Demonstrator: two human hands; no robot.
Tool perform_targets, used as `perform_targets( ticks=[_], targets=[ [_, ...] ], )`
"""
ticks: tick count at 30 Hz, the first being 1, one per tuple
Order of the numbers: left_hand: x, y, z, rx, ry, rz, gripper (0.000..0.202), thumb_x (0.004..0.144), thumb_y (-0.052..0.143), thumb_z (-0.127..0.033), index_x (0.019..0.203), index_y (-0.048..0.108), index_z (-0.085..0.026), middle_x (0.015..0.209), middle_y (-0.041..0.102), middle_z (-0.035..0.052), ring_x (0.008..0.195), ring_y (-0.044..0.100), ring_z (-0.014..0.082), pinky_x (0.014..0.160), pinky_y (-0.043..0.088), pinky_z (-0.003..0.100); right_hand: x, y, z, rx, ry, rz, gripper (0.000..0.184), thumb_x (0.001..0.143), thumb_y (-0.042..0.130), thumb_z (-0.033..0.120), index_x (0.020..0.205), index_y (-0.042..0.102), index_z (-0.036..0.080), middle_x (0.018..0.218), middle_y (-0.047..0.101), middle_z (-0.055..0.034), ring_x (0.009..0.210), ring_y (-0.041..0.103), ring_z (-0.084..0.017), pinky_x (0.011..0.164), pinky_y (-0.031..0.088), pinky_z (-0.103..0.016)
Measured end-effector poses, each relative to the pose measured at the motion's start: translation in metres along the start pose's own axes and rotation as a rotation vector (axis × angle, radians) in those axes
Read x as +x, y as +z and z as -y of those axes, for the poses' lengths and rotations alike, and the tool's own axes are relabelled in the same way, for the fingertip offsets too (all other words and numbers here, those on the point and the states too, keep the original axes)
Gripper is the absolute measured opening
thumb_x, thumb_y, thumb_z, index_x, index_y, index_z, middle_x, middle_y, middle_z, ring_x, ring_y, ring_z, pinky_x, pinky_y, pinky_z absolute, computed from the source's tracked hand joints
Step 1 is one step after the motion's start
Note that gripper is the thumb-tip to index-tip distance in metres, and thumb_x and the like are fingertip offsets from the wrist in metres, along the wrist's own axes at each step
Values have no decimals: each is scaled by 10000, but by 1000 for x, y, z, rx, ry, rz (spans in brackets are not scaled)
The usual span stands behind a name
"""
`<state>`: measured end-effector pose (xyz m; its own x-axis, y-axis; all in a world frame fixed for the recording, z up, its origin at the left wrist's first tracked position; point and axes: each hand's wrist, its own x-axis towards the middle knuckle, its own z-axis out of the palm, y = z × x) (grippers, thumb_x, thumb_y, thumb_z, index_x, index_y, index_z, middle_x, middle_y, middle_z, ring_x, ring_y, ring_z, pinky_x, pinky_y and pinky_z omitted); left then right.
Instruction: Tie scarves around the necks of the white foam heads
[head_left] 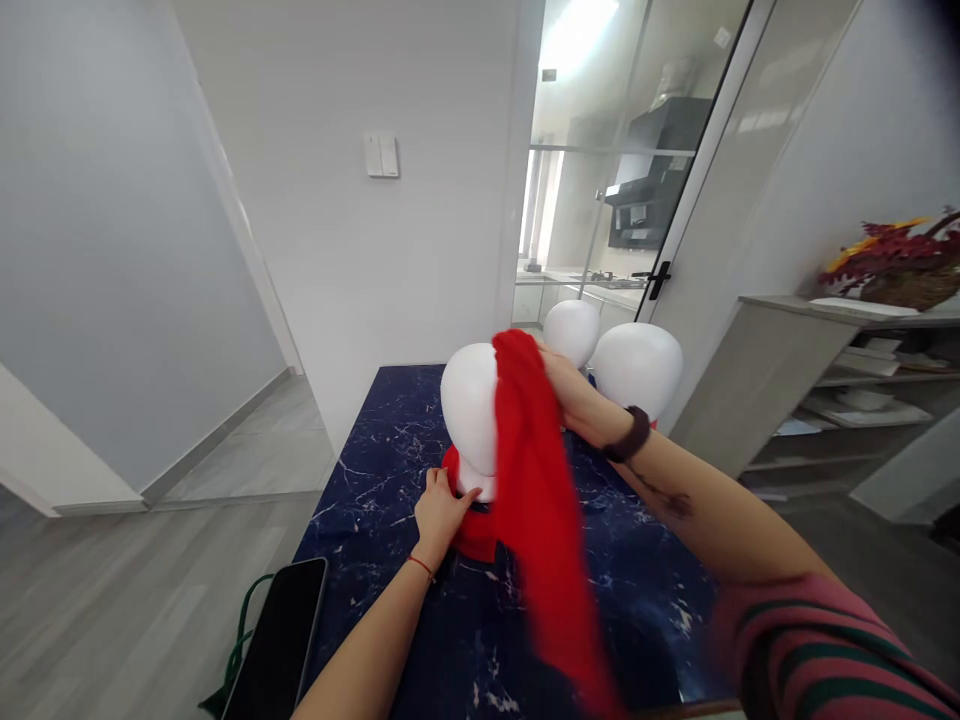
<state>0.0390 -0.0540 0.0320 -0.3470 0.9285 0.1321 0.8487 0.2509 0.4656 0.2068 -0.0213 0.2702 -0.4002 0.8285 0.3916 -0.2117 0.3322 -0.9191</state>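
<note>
Head (pixel 470 405) steadied at base by left hand (pixel 439 510), fingers spread, scarf (pixel 536 500) pinched by right hand (pixel 568 388), phone (pixel 281 640) laid at surface (pixel 375 450) edge

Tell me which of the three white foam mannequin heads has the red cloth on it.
The nearest white foam head, front left: the long red cloth hangs over it, held by the right hand. The two heads behind it are bare.

desk (pixel 375 440) | front head (pixel 469 405) mid-desk, left hand (pixel 439 512) at its left base | scarf (pixel 540 520) hanging down its right side | second head (pixel 571 330), third head (pixel 637 368) behind-right | phone (pixel 281 640) near-left corner | shelf (pixel 780 360) right of desk
</note>
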Motion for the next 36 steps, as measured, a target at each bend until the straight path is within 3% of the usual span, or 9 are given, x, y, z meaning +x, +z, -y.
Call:
perform_targets(
  ticks=[5,10,12,15,19,22,28,32,36],
  targets=[
    [2,5,1,-1,56,-57,568,719,530,-632,1047,476,-171,1069,566,109,874,634,253,632,441,308,-48,-68,-28,-358,52,3,172,791,520,284,935,535,192,834,585,-11,720,544,-139,627,455,-251],
    [1,4,1,-96,49,-58,706,707,563,-608,1240,380,-183,1200,540,144,986,612,271,708,448,323,-94,-109,-135,-984,137,-8,670,672,556,140,1316,372,158,1211,534,-127,1099,526,-230,918,417,-349],
    [2,3,2,-131,38,-44,760,693,584,-597,1289,356,-183,1254,515,157,1018,601,284,739,451,337,-101,-115,-170,-1144,271,120,651,680,585,162,1307,414,134,1217,543,-158,1073,558,-249,894,432,-344],
    [8,3,8,-220,58,-16,761,664,653,-514,1285,401,-155,1269,518,167,1060,577,299,803,448,358,-79,-122,-186,-1241,392,275,315,713,571,130,1022,633,136,979,666,-136,904,634,-238,797,460,-301],
    [23,4,21,-461,127,-45,432,680,660,-247,1086,579,-121,1068,642,135,966,610,253,842,446,346,9,-125,-156,-1297,312,132,192,712,521,41,851,642,95,930,668,-178,905,618,-251,828,428,-319],
    [30,1,27,-531,115,-146,204,772,525,-187,945,621,-139,931,655,98,893,609,218,832,451,344,85,-111,-120,-1283,172,-14,238,765,458,72,961,593,76,1005,639,-179,945,584,-232,850,413,-327],
    [25,-18,26,-580,18,-483,269,881,340,-257,1033,541,-163,996,551,96,955,544,201,850,441,338,181,-38,-57,-919,-223,-64,289,755,416,83,1018,525,132,987,609,-63,879,532,-152,829,413,-295],
    [20,-40,21,-560,-70,-668,254,878,342,-262,1042,516,-178,1034,537,85,992,521,186,883,429,313,173,22,-27,-523,-377,15,214,739,416,93,930,501,142,897,568,-21,810,498,-131,800,416,-300],
    [19,-62,17,-775,-63,-682,303,906,314,-312,1003,548,-144,925,594,54,883,560,174,807,465,310,102,69,-20,-394,-167,82,167,787,371,123,913,474,163,797,525,5,743,489,-130,773,429,-319]
  ],
)
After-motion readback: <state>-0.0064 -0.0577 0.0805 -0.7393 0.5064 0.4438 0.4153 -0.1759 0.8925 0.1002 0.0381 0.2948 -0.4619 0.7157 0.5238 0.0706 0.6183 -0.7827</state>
